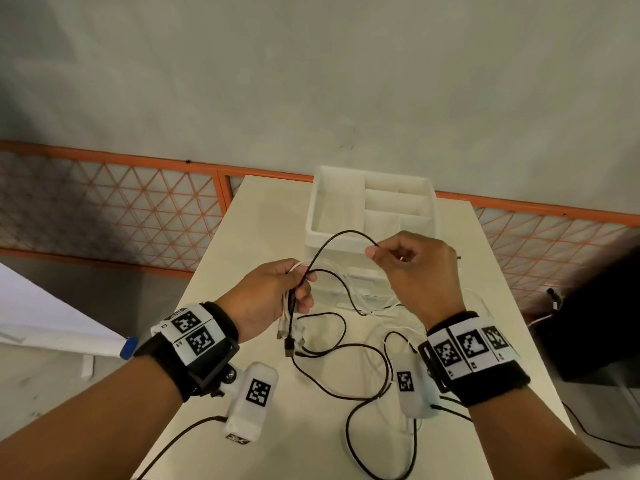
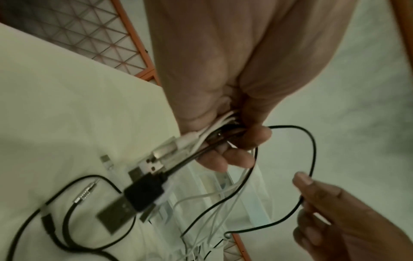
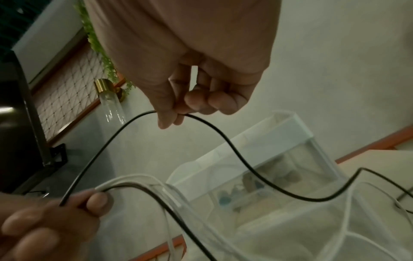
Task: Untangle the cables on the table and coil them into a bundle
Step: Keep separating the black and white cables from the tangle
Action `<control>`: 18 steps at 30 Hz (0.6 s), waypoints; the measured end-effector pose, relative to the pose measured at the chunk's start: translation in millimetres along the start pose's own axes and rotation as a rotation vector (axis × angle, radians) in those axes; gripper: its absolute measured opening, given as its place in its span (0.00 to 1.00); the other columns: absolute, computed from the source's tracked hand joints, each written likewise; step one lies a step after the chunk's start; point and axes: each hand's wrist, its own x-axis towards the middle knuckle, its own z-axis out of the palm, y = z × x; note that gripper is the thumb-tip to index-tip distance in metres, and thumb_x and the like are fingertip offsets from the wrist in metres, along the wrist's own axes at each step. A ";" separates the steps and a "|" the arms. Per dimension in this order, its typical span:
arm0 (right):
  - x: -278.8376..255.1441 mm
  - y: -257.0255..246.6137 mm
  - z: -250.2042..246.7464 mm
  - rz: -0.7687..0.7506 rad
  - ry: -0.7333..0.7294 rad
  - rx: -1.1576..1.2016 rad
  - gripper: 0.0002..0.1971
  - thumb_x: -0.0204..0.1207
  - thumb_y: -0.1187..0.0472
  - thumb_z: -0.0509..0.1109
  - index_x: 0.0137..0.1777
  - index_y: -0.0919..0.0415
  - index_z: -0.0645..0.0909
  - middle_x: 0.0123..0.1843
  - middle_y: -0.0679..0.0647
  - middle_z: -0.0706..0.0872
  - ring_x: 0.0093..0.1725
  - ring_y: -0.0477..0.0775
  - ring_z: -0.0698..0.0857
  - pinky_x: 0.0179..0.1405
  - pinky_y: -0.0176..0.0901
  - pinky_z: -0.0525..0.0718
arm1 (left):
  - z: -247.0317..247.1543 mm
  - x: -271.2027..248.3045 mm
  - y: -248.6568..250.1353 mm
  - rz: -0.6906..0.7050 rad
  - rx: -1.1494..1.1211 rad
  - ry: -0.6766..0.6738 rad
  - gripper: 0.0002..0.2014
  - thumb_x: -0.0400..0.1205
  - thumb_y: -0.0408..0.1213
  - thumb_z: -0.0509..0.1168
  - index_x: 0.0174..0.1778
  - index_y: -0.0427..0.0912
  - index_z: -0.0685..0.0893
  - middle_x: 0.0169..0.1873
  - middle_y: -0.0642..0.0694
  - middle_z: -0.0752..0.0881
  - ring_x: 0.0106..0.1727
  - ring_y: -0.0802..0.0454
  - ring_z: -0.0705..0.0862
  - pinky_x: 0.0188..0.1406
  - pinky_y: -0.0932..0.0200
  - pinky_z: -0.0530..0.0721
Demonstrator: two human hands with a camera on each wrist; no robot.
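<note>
I am clamping the cable ends (image 2: 170,159) in my left fingers (image 2: 236,159), my right fingers (image 3: 170,113) pinching the black cable (image 1: 332,239); sliding gently should free it.

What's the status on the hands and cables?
Left hand grips bunched cable ends. Right hand pinches black cable. Loose loops lie tangled on table.

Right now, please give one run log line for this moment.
left hand: grips cables | right hand: pinches black cable | rest of cables: loose on table
</note>
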 end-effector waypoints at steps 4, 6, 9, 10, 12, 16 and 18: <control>-4.7 6.5 -2.2 0.074 -0.176 -0.080 0.07 0.72 0.57 0.81 0.48 0.48 0.88 0.25 0.47 0.77 0.25 0.43 0.73 0.34 0.38 0.78 | 3.6 -1.2 9.9 -0.048 0.061 0.002 0.19 0.89 0.46 0.56 0.52 0.32 0.83 0.26 0.49 0.69 0.24 0.54 0.64 0.24 0.61 0.66; -6.7 1.0 -4.1 0.049 -0.354 -0.093 0.22 0.70 0.52 0.82 0.63 0.36 0.82 0.28 0.46 0.72 0.27 0.43 0.71 0.32 0.33 0.75 | 7.5 -2.3 17.3 -0.025 0.179 -0.061 0.26 0.87 0.54 0.55 0.53 0.33 0.86 0.25 0.51 0.68 0.24 0.55 0.61 0.25 0.60 0.63; -15.0 -9.6 5.3 0.051 -0.578 -0.012 0.18 0.68 0.51 0.83 0.57 0.36 0.87 0.25 0.46 0.72 0.25 0.44 0.68 0.29 0.35 0.70 | 20.6 -7.6 30.5 0.082 0.318 -0.139 0.21 0.87 0.51 0.57 0.37 0.47 0.91 0.25 0.49 0.66 0.26 0.54 0.61 0.27 0.60 0.62; -16.9 -6.9 9.9 0.095 -0.609 -0.029 0.09 0.69 0.51 0.82 0.48 0.40 0.90 0.24 0.47 0.77 0.24 0.44 0.71 0.30 0.36 0.73 | 23.4 -8.8 34.9 0.133 0.352 -0.132 0.22 0.87 0.48 0.60 0.29 0.50 0.88 0.25 0.48 0.66 0.27 0.53 0.61 0.29 0.58 0.61; -15.3 6.6 11.9 0.158 -0.699 -0.261 0.07 0.69 0.47 0.79 0.38 0.49 0.90 0.31 0.50 0.87 0.31 0.45 0.81 0.37 0.42 0.83 | 21.7 -10.7 41.8 0.216 0.405 -0.109 0.23 0.85 0.46 0.64 0.21 0.46 0.82 0.25 0.47 0.65 0.29 0.46 0.60 0.31 0.56 0.61; 3.8 48.6 -11.4 0.223 -0.553 -0.766 0.12 0.75 0.45 0.72 0.47 0.50 0.91 0.50 0.53 0.91 0.53 0.61 0.88 0.52 0.50 0.87 | -6.7 -10.4 40.1 0.122 0.751 -0.151 0.23 0.78 0.59 0.65 0.40 0.40 0.90 0.23 0.53 0.76 0.28 0.46 0.67 0.29 0.58 0.71; 11.9 63.7 -26.4 0.218 -0.164 -0.662 0.06 0.74 0.57 0.74 0.47 0.53 0.92 0.49 0.60 0.90 0.49 0.69 0.87 0.46 0.50 0.84 | -22.6 -4.2 22.8 0.014 1.021 -0.143 0.20 0.80 0.58 0.64 0.43 0.45 0.91 0.23 0.54 0.78 0.26 0.53 0.71 0.27 0.63 0.71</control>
